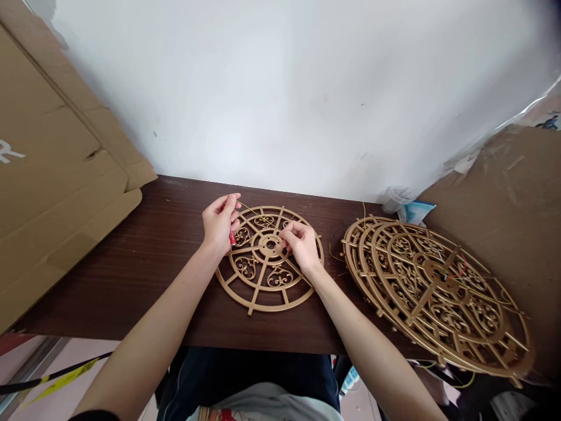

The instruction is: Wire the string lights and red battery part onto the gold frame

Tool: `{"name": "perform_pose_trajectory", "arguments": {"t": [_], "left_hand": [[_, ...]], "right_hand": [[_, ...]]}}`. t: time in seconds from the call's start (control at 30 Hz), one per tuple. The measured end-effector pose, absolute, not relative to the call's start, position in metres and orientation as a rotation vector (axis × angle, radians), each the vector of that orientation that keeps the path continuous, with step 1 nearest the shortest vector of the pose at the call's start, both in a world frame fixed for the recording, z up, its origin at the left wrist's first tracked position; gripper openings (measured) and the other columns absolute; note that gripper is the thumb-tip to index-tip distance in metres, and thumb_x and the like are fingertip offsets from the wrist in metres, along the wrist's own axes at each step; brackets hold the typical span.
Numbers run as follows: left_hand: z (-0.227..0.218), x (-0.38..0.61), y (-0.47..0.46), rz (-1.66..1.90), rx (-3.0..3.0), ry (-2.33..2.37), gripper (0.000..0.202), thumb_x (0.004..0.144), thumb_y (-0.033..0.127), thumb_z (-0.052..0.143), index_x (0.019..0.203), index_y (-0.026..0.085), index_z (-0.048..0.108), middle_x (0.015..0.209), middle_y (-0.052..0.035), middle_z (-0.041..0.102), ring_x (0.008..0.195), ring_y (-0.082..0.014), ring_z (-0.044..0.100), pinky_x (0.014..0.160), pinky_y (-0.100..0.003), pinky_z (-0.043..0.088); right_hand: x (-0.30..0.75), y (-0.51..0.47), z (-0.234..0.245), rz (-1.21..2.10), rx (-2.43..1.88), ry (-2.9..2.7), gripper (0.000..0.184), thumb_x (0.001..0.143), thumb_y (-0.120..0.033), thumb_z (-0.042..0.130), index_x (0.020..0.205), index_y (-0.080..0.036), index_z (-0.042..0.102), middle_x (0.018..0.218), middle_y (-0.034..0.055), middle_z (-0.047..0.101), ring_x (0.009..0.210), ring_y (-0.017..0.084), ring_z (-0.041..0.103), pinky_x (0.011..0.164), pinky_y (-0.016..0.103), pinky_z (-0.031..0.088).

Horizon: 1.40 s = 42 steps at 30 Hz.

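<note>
A round gold openwork frame (260,275) with scroll ornaments lies flat on the dark brown table. Above its upper left edge, my left hand (221,222) pinches one end of a thin yellow wire (252,209). A small red object (232,238), perhaps a tool handle, is tucked under the same hand's fingers; its kind is hidden. Close to the frame's central hub (270,245), my right hand (301,242) has its fingertips closed on the wire's other part. Between both hands the wire runs taut over the frame.
Several similar gold frames (409,275) are stacked on the right, with loose wires on top. Behind them are a clear plastic cup (394,200) and a blue-white packet (415,213). Cardboard stands left (56,152) and right (504,193); a white wall (263,99) closes the back.
</note>
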<state>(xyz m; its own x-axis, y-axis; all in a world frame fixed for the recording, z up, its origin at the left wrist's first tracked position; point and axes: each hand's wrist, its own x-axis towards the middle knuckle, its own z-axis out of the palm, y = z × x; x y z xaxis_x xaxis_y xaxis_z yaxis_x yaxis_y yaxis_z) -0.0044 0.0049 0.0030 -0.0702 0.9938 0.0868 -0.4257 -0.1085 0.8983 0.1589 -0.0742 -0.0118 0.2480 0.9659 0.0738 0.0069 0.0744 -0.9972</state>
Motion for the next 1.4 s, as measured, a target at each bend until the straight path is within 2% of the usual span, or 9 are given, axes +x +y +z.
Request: {"name": "perform_pose_trajectory", "arguments": {"t": [0.27, 0.5, 0.7, 0.83, 0.93, 1.03, 1.13, 1.27, 1.4], "left_hand": [[0.005, -0.007, 0.006, 1.529, 0.909, 0.87, 0.021, 0.074, 0.029, 0.075, 0.086, 0.013, 0.071, 0.071, 0.0006, 0.056, 0.044, -0.0002, 0.034, 0.035, -0.013, 0.023], [0.007, -0.007, 0.005, 1.529, 0.904, 0.884, 0.019, 0.075, 0.028, 0.074, 0.085, 0.012, 0.071, 0.071, 0.0008, 0.055, 0.043, -0.0001, 0.034, 0.034, -0.014, 0.023], [0.006, -0.007, 0.005, 1.525, 0.907, 0.887, 0.018, 0.075, 0.028, 0.074, 0.084, 0.013, 0.071, 0.071, 0.0008, 0.055, 0.044, -0.0002, 0.035, 0.034, -0.013, 0.024], [0.007, -0.006, 0.005, 1.527, 0.899, 0.887, 0.018, 0.075, 0.028, 0.074, 0.084, 0.013, 0.071, 0.071, 0.0007, 0.055, 0.044, -0.0002, 0.035, 0.034, -0.013, 0.024], [0.007, -0.006, 0.005, 1.52, 0.897, 0.887, 0.018, 0.075, 0.028, 0.074, 0.083, 0.013, 0.071, 0.071, 0.0005, 0.055, 0.044, -0.0004, 0.035, 0.034, -0.013, 0.024], [0.006, -0.007, 0.005, 1.508, 0.904, 0.888, 0.018, 0.075, 0.029, 0.075, 0.083, 0.013, 0.071, 0.072, 0.0002, 0.056, 0.044, -0.0004, 0.035, 0.034, -0.013, 0.024], [0.004, -0.007, 0.006, 1.5, 0.913, 0.884, 0.019, 0.074, 0.03, 0.075, 0.083, 0.013, 0.071, 0.073, -0.0001, 0.056, 0.044, -0.0004, 0.036, 0.034, -0.013, 0.024], [0.003, -0.007, 0.006, 1.493, 0.916, 0.883, 0.021, 0.073, 0.031, 0.077, 0.083, 0.014, 0.071, 0.073, -0.0001, 0.056, 0.045, -0.0002, 0.036, 0.034, -0.013, 0.024], [0.003, -0.006, 0.006, 1.482, 0.92, 0.887, 0.021, 0.073, 0.031, 0.077, 0.084, 0.014, 0.071, 0.073, 0.0002, 0.056, 0.045, -0.0001, 0.035, 0.034, -0.013, 0.024]], "right_hand": [[0.161, -0.072, -0.016, 0.935, -1.274, -1.081, 0.017, 0.07, -0.026, 0.061, 0.056, -0.019, 0.052, 0.047, -0.0037, 0.054, 0.045, 0.01, 0.048, 0.048, 0.022, 0.033], [0.162, -0.072, -0.014, 0.85, -1.21, -1.123, 0.024, 0.08, -0.041, 0.063, 0.074, -0.018, 0.062, 0.058, -0.0028, 0.059, 0.05, 0.01, 0.051, 0.052, 0.023, 0.041], [0.166, -0.072, -0.013, 0.773, -1.141, -1.091, 0.033, 0.083, -0.047, 0.064, 0.102, -0.019, 0.063, 0.084, 0.0042, 0.071, 0.079, 0.017, 0.066, 0.074, 0.03, 0.053], [0.17, -0.071, -0.012, 0.698, -1.068, -1.068, 0.041, 0.086, -0.046, 0.062, 0.118, -0.021, 0.055, 0.097, 0.0062, 0.074, 0.093, 0.019, 0.069, 0.088, 0.036, 0.053], [0.173, -0.07, -0.012, 0.666, -1.074, -1.025, 0.044, 0.087, -0.042, 0.061, 0.124, -0.023, 0.047, 0.098, 0.0043, 0.074, 0.069, 0.014, 0.068, 0.075, 0.032, 0.056], [0.174, -0.069, -0.013, 0.651, -1.106, -0.979, 0.044, 0.087, -0.035, 0.059, 0.125, -0.025, 0.039, 0.095, 0.0023, 0.074, 0.042, 0.008, 0.051, 0.048, 0.024, 0.048], [0.175, -0.068, -0.015, 0.64, -1.085, -0.95, 0.041, 0.086, -0.026, 0.056, 0.121, -0.027, 0.034, 0.1, 0.0026, 0.074, 0.036, 0.006, 0.045, 0.041, 0.022, 0.043], [0.176, -0.068, -0.016, 0.684, -1.059, -0.924, 0.031, 0.079, -0.015, 0.052, 0.097, -0.027, 0.029, 0.111, 0.0028, 0.073, 0.034, 0.004, 0.045, 0.038, 0.02, 0.04], [0.179, -0.068, -0.016, 0.782, -1.093, -0.869, 0.036, 0.066, -0.009, 0.046, 0.086, -0.027, 0.023, 0.108, 0.002, 0.074, 0.028, 0.005, 0.039, 0.028, 0.018, 0.028]]}}
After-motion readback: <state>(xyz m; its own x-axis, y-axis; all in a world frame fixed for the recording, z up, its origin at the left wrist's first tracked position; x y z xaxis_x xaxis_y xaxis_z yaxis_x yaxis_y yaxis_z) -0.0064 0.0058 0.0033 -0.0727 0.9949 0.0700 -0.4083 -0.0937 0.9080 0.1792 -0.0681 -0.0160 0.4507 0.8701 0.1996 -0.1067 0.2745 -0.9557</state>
